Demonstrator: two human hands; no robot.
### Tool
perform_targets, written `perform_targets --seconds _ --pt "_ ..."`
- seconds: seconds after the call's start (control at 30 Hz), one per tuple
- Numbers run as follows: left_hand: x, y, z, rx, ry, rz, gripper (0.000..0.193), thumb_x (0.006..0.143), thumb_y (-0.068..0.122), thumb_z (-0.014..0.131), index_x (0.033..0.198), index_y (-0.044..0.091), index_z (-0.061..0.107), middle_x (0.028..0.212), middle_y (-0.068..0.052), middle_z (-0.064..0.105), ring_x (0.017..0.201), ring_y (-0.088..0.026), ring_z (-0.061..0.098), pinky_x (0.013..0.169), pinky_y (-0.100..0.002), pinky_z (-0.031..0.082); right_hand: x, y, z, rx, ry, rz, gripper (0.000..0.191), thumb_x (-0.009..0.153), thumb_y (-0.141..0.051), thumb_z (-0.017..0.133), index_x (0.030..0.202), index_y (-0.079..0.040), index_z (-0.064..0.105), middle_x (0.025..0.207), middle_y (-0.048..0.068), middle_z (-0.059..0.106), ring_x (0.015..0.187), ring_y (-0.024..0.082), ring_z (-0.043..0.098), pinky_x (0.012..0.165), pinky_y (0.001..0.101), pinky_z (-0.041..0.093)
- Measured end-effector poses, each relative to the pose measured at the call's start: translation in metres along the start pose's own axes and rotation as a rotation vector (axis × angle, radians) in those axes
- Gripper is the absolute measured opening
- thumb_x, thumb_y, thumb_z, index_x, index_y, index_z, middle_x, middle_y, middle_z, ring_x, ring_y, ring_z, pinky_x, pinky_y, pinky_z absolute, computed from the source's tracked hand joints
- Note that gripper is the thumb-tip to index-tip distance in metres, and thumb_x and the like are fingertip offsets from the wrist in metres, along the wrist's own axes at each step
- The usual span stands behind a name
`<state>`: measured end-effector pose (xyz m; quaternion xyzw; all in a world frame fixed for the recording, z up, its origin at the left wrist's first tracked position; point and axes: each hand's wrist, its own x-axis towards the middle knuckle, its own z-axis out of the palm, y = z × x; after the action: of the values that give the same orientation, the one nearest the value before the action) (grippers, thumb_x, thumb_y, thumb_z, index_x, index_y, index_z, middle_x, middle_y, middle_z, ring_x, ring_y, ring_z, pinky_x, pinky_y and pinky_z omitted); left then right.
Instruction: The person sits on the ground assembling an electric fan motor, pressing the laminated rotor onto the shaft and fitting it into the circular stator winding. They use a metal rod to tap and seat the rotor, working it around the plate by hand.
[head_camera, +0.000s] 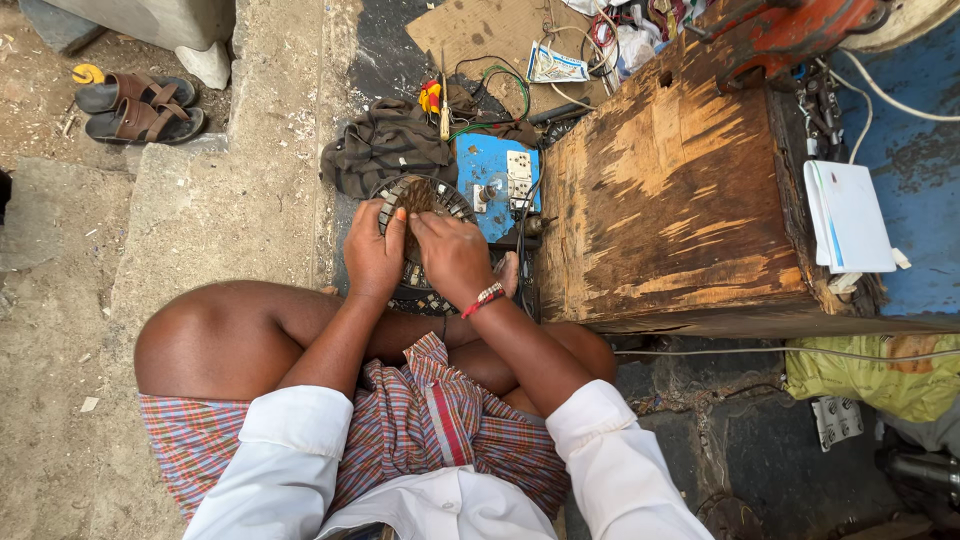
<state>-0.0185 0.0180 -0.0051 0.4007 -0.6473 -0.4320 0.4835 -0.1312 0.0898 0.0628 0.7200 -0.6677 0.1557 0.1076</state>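
Observation:
A round metal motor core with slotted teeth and brownish wire windings (420, 195) sits on the ground in front of my crossed legs. My left hand (372, 250) grips its left rim, thumb up against the teeth. My right hand (452, 255) lies over its right side, fingers pressed on the windings near the middle. A red bead bracelet (484, 298) is on my right wrist. Both sleeves are white.
A blue electrical board with a socket (497, 175) lies just behind the core. A big worn wooden box (670, 190) stands to the right, with white papers (848, 215) beyond it. A dark cloth (385, 145), loose wires (500, 80) and brown sandals (140, 105) lie further off.

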Motion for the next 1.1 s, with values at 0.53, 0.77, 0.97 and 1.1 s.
perform_targets --seconds 0.53,0.77,0.97,1.1 --pt "-0.004 0.005 0.006 0.11 0.009 0.165 0.021 0.099 0.019 0.069 0.109 0.002 0.062 0.105 -0.017 0.066 0.095 -0.04 0.066 0.08 -0.046 0.052 -0.009 0.021 0.013 0.126 -0.08 0.173 0.025 0.093 -0.019 0.067 0.112 -0.003 0.071 0.106 0.017 0.074 0.087 0.037 0.071 0.076 0.0465 0.057" --pt "-0.006 0.008 0.004 0.081 -0.033 0.234 0.019 0.097 0.017 0.07 0.111 0.004 0.064 0.107 -0.016 0.067 0.097 -0.04 0.066 0.082 -0.047 0.052 -0.023 0.028 0.022 0.553 -0.019 0.392 0.029 0.091 -0.011 0.071 0.119 -0.003 0.071 0.116 0.016 0.074 0.103 0.034 0.073 0.088 0.0418 0.058" --pt "-0.004 0.005 0.002 0.084 -0.068 0.141 0.017 0.098 0.018 0.07 0.106 0.004 0.064 0.102 -0.015 0.067 0.094 -0.038 0.067 0.08 -0.046 0.052 -0.022 0.021 0.021 0.471 0.029 0.304 0.027 0.091 -0.009 0.071 0.117 -0.003 0.073 0.117 0.016 0.074 0.105 0.032 0.073 0.091 0.0406 0.058" --pt "-0.001 0.003 0.001 0.068 -0.048 0.113 0.019 0.099 0.02 0.07 0.106 0.003 0.064 0.104 -0.015 0.069 0.095 -0.039 0.067 0.079 -0.045 0.052 -0.026 0.011 0.011 0.1 0.08 -0.013 0.029 0.091 -0.003 0.064 0.119 -0.003 0.072 0.117 0.014 0.073 0.107 0.032 0.072 0.095 0.0418 0.057"
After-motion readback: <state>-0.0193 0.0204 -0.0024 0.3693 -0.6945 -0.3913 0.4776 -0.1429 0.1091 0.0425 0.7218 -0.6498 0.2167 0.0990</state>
